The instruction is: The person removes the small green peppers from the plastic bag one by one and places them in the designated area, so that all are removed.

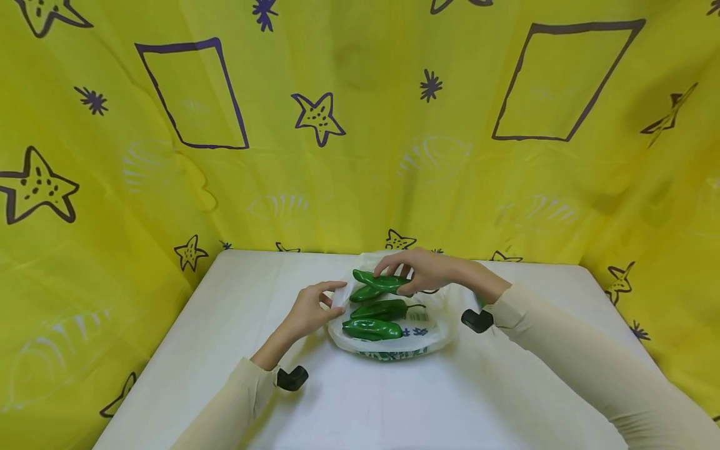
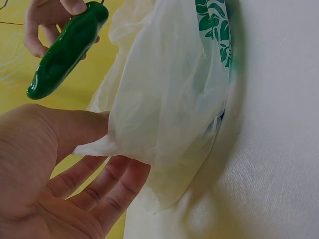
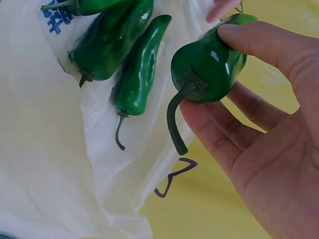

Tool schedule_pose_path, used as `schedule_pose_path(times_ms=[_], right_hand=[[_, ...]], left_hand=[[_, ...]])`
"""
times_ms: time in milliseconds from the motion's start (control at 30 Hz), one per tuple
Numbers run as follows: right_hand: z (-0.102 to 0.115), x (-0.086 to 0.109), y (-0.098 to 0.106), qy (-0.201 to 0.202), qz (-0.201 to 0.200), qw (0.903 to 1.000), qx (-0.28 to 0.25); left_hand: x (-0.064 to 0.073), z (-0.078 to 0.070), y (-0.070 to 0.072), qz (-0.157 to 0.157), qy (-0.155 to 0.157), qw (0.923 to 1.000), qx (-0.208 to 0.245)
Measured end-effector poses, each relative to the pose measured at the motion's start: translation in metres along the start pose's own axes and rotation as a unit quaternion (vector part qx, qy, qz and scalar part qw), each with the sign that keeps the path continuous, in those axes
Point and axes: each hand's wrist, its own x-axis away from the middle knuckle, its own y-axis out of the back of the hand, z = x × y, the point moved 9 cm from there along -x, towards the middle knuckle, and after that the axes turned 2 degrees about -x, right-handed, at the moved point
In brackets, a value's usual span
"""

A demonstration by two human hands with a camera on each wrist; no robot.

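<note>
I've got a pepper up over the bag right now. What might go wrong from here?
The held pepper looks glossy and sits in the fingers of the right hand, so it might slip out.
The left hand pinches only the edge of the thin plastic bag; a tug could tear it or shift the three other peppers lying on it.

The head view looks forward and down from above, the table (image 1: 360, 400) filling its lower middle. Both wrist views sit far closer and turned sideways, facing past the left hand (image 1: 306, 310) and right hand (image 1: 424, 267); they share the bag (image 2: 164, 84) and held pepper (image 2: 64, 56), upper left and upper right respectively.
</note>
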Motion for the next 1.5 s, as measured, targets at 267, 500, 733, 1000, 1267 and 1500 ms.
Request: schedule_pose_path(times_ms=[267,500,733,1000,1267,1500], right_hand=[[0.002,0.012,0.013,0.005,-0.029,0.9996,-0.004],[-0.01,0.029,0.023,-0.018,-0.048,0.9985,-0.018],[-0.02,0.05,0.036,-0.029,-0.072,0.9967,-0.025],[-0.039,0.075,0.046,-0.048,-0.099,0.9933,-0.034],[-0.054,0.105,0.057,-0.058,-0.133,0.9891,-0.025],[-0.075,0.131,0.063,-0.095,-0.161,0.9816,-0.04]], left_hand=[[0.0,-0.001,0.001,-0.001,-0.002,1.0,0.001],[0.001,-0.001,0.002,-0.003,-0.007,1.0,0.002],[0.0,-0.001,0.002,-0.007,-0.016,0.9999,-0.001],[0.001,0.0,0.001,-0.004,0.0,1.0,0.002],[0.001,-0.001,0.001,-0.003,-0.002,1.0,0.001],[0.0,-0.001,0.0,-0.001,0.001,1.0,0.003]])
